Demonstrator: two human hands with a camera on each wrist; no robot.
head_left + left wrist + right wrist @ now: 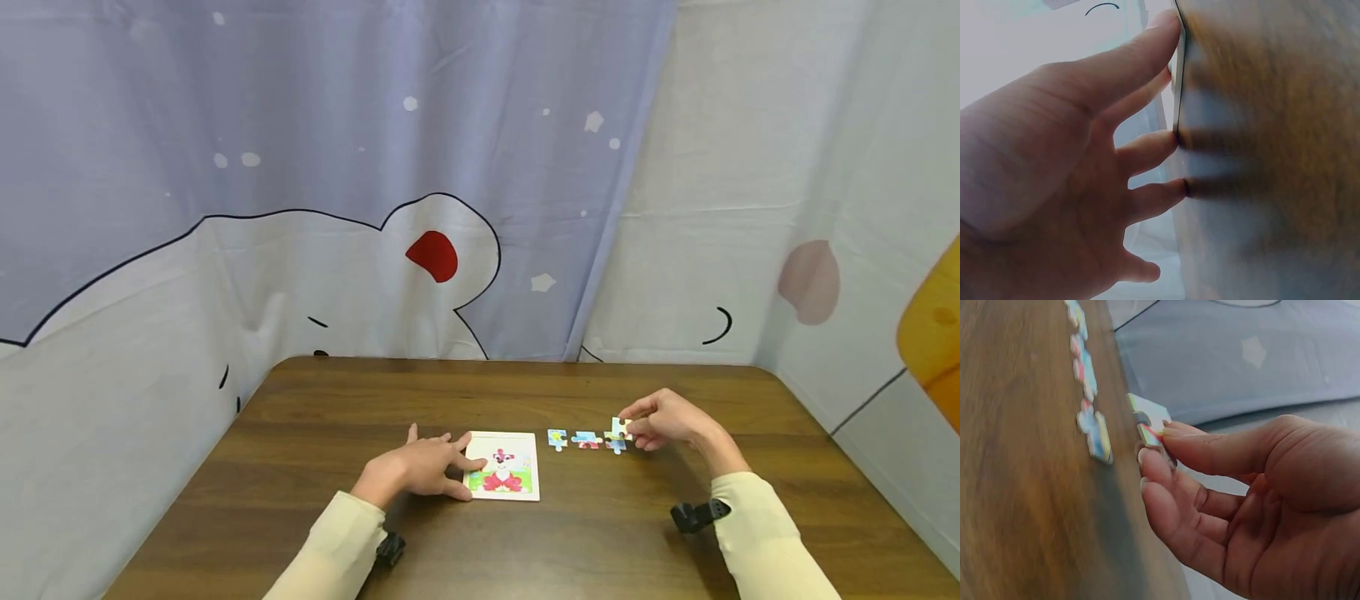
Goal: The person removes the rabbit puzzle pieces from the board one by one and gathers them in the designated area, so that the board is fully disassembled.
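My right hand pinches a jigsaw puzzle piece between thumb and fingertips, lifted above the table. Three more puzzle pieces lie in a row to its left: a blue and yellow piece, a blue and red piece, and a third piece partly behind the held one. Left of the row lies a square puzzle board with a pale border and a red and white cartoon figure. My left hand rests at the board's left side with spread fingers, one reaching over its picture.
The pieces and board lie on a brown wooden table with rounded far corners. A printed curtain hangs behind it and along the sides. Each wrist carries a black camera, such as the strapped device on the right.
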